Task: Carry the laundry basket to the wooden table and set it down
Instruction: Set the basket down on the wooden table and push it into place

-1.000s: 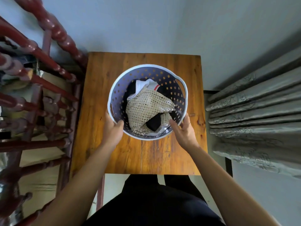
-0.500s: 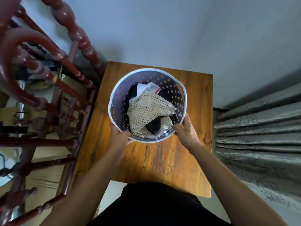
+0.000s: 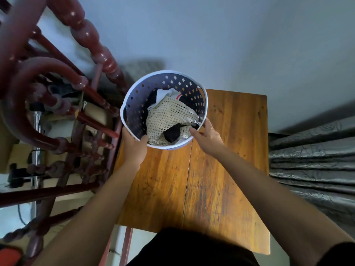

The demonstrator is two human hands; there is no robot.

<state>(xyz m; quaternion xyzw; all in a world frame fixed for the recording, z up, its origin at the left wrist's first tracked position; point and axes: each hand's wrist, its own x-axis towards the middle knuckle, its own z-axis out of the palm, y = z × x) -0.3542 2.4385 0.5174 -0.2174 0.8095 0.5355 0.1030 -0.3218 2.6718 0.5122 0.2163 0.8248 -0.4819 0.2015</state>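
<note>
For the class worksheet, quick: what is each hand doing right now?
Left hand: closed on the laundry basket rim.
Right hand: gripping the basket's rim.

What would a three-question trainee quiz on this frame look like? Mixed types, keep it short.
1. True or false: both hands grip the laundry basket by its rim.
2. What lies on top inside the basket? A) cream mesh fabric B) blue towel C) shoes
3. Which side of the wooden table holds the red-brown turned-wood furniture?

Key
1. True: left hand and right hand both hold the near rim.
2. A, the cream mesh fabric.
3. The left; the furniture stands there, the grey curtain on the right.
</note>
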